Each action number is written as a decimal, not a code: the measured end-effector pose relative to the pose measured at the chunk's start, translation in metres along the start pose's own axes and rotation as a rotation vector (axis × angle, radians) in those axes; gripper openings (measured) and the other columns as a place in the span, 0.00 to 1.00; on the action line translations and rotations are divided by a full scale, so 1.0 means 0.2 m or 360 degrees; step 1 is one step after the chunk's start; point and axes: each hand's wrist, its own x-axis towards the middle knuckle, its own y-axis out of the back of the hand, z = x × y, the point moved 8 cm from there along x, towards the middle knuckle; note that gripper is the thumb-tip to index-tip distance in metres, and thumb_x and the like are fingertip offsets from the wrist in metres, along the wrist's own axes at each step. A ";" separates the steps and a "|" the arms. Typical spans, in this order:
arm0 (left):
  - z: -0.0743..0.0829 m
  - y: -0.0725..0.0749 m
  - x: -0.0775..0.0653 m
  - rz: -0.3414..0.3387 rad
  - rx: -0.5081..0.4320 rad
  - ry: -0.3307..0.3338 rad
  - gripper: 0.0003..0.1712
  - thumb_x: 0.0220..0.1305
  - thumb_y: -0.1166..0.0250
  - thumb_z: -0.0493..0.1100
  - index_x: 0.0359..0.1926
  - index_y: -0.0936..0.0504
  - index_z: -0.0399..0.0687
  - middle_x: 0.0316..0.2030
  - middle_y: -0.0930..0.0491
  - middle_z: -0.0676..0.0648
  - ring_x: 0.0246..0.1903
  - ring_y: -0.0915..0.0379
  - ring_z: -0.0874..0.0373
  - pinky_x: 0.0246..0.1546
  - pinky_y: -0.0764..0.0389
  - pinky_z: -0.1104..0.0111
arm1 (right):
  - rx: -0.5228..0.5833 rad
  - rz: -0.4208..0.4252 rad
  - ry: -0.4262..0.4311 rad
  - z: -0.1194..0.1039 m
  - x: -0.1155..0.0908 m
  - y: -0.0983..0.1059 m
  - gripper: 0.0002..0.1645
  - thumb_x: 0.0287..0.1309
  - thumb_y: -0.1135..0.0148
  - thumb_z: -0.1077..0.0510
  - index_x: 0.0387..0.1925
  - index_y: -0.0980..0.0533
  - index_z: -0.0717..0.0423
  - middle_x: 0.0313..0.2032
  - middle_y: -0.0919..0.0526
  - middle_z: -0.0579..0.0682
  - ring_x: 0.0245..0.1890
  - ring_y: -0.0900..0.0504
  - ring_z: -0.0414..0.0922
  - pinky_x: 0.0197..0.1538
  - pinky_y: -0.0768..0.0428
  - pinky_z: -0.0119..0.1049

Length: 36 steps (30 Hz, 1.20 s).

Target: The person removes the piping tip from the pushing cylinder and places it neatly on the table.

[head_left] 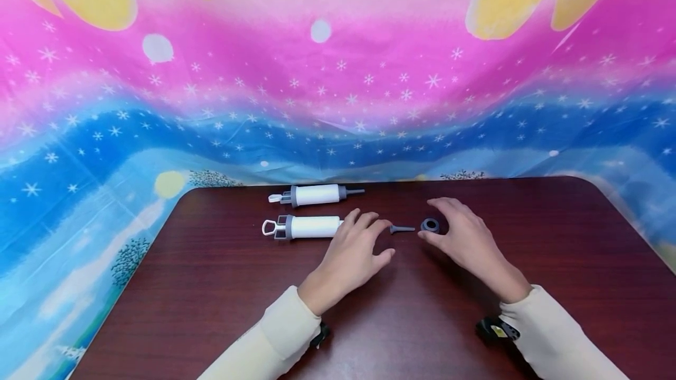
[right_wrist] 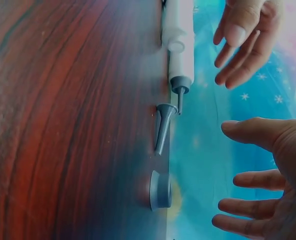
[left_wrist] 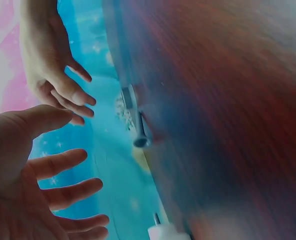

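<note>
The grey, ring-shaped, seemingly plastic cap (right_wrist: 161, 191) rests on the dark-red wood-grained bench (head_left: 401, 327) near the right hand (head_left: 470, 242); its fingers and the left hand's (head_left: 351, 254) are spread, holding nothing. Probably light, stiff and slick, the cap would suit a pinch across its outer wall.

The rear tube (head_left: 318, 194) is placed behind the front tube (head_left: 314, 227) on the table (head_left: 185, 286). The nozzle (head_left: 404, 228) is located right of the front tube; the ring (right_wrist: 161, 191) is located right of the nozzle. The table is backed by a cloth (head_left: 338, 98).
</note>
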 end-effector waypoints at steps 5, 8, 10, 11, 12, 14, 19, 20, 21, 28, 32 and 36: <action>-0.08 0.03 -0.05 0.0071 -0.0053 0.0031 0.28 0.69 0.30 0.56 0.67 0.19 0.55 0.68 0.24 0.44 0.74 0.36 0.36 0.78 0.38 0.46 | -0.0006 0.0027 0.0028 -0.04 0.00 0.01 0.40 0.61 0.25 0.50 0.69 0.27 0.62 0.68 0.27 0.68 0.68 0.27 0.67 0.63 0.29 0.73; -0.12 0.05 -0.08 0.0092 -0.0082 0.0054 0.28 0.69 0.30 0.55 0.67 0.19 0.55 0.69 0.24 0.43 0.75 0.37 0.36 0.78 0.40 0.45 | 0.0007 0.0053 0.0056 -0.06 0.00 0.01 0.39 0.61 0.25 0.50 0.68 0.26 0.62 0.68 0.26 0.67 0.67 0.27 0.67 0.63 0.28 0.72; -0.15 0.07 -0.09 0.0120 -0.0085 0.0062 0.28 0.69 0.30 0.55 0.66 0.19 0.55 0.68 0.24 0.43 0.74 0.37 0.35 0.77 0.39 0.43 | 0.0023 0.0068 0.0075 -0.08 0.01 0.01 0.37 0.61 0.25 0.51 0.68 0.26 0.62 0.67 0.25 0.67 0.67 0.26 0.66 0.63 0.28 0.71; -0.16 0.08 -0.09 0.0139 -0.0079 0.0062 0.27 0.69 0.29 0.54 0.66 0.19 0.54 0.68 0.23 0.43 0.74 0.36 0.35 0.77 0.38 0.43 | 0.0031 0.0075 0.0084 -0.08 0.01 0.01 0.37 0.61 0.25 0.51 0.67 0.26 0.62 0.67 0.25 0.67 0.67 0.26 0.66 0.63 0.27 0.71; -0.18 0.09 -0.10 0.0157 -0.0081 0.0063 0.27 0.69 0.29 0.54 0.66 0.19 0.54 0.68 0.23 0.43 0.74 0.36 0.35 0.77 0.38 0.43 | 0.0040 0.0080 0.0090 -0.09 0.01 0.01 0.37 0.62 0.26 0.52 0.67 0.25 0.62 0.67 0.24 0.67 0.66 0.26 0.65 0.62 0.27 0.70; -0.21 0.11 -0.11 0.0202 -0.0077 0.0057 0.27 0.68 0.29 0.53 0.65 0.18 0.53 0.67 0.22 0.42 0.73 0.36 0.34 0.76 0.37 0.42 | 0.0053 0.0082 0.0096 -0.11 0.02 0.00 0.36 0.62 0.26 0.52 0.67 0.25 0.62 0.67 0.24 0.66 0.66 0.25 0.65 0.62 0.26 0.69; -0.27 0.18 -0.13 0.0323 -0.0045 0.0030 0.25 0.67 0.27 0.51 0.62 0.17 0.51 0.63 0.20 0.42 0.70 0.31 0.35 0.73 0.32 0.43 | 0.0087 0.0078 0.0101 -0.15 0.05 -0.02 0.35 0.63 0.26 0.51 0.67 0.25 0.61 0.67 0.24 0.64 0.66 0.24 0.63 0.63 0.25 0.67; -0.28 0.19 -0.13 0.0345 -0.0029 0.0026 0.25 0.66 0.27 0.51 0.62 0.16 0.51 0.63 0.20 0.42 0.69 0.30 0.35 0.72 0.31 0.43 | 0.0095 0.0080 0.0106 -0.16 0.06 -0.03 0.35 0.63 0.26 0.51 0.67 0.25 0.60 0.67 0.24 0.64 0.66 0.24 0.63 0.63 0.24 0.66; -0.30 0.20 -0.14 0.0369 -0.0014 0.0023 0.25 0.65 0.26 0.50 0.61 0.16 0.51 0.62 0.19 0.42 0.67 0.29 0.36 0.70 0.29 0.44 | 0.0103 0.0082 0.0111 -0.17 0.07 -0.03 0.35 0.62 0.26 0.51 0.67 0.25 0.60 0.67 0.24 0.63 0.66 0.24 0.63 0.63 0.24 0.65; -0.41 0.25 -0.13 0.0384 0.0034 0.0104 0.26 0.64 0.25 0.50 0.61 0.15 0.50 0.60 0.18 0.42 0.65 0.28 0.35 0.68 0.28 0.43 | 0.0142 0.0055 0.0132 -0.23 0.10 -0.07 0.33 0.63 0.27 0.51 0.66 0.24 0.60 0.67 0.23 0.62 0.67 0.24 0.61 0.64 0.24 0.63; -0.50 0.26 -0.12 0.0330 0.0053 0.0187 0.26 0.65 0.27 0.51 0.62 0.16 0.50 0.62 0.20 0.40 0.68 0.30 0.34 0.68 0.28 0.40 | 0.0161 0.0039 0.0156 -0.26 0.13 -0.09 0.32 0.65 0.28 0.52 0.66 0.23 0.60 0.66 0.22 0.62 0.66 0.24 0.62 0.65 0.24 0.63; -0.60 0.29 -0.11 0.0286 0.0063 0.0239 0.27 0.67 0.28 0.51 0.64 0.17 0.49 0.65 0.21 0.40 0.70 0.32 0.34 0.69 0.29 0.39 | 0.0198 0.0026 0.0203 -0.30 0.16 -0.12 0.31 0.65 0.28 0.53 0.66 0.23 0.61 0.66 0.22 0.63 0.67 0.23 0.62 0.66 0.25 0.62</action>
